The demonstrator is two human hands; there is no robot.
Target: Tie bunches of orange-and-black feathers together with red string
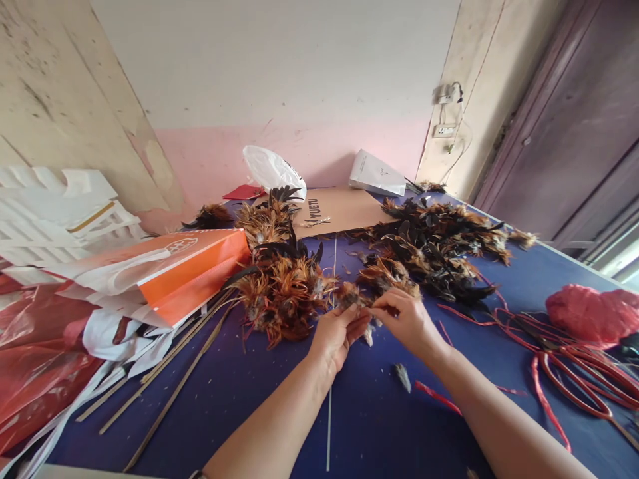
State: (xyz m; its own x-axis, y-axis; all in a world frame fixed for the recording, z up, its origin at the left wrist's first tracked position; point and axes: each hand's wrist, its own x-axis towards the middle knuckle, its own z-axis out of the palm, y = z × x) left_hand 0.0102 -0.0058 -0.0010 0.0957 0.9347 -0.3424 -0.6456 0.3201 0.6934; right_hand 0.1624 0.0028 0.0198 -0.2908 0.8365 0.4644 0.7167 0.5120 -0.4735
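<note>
Over the middle of the blue table (279,412), my left hand (337,336) holds a small bunch of brown feathers (348,293) between thumb and fingers. My right hand (405,319) is beside it, fingertips pinched together close to the bunch's lower end. What lies in that pinch is too small to make out. A heap of orange-brown feather bunches (282,293) rests left of my hands. Just behind the right hand is a light brown feather bunch (387,273). A loose grey feather (402,377) lies nearer to me.
Dark feather bunches (439,243) spread at the right, behind red plastic twine (592,315) and tangled red strips (544,392). An orange paper bag (184,286) and thin sticks (174,392) occupy the left. Cardboard (344,206), a white plastic bag (272,171) and a white package (377,174) are at the back.
</note>
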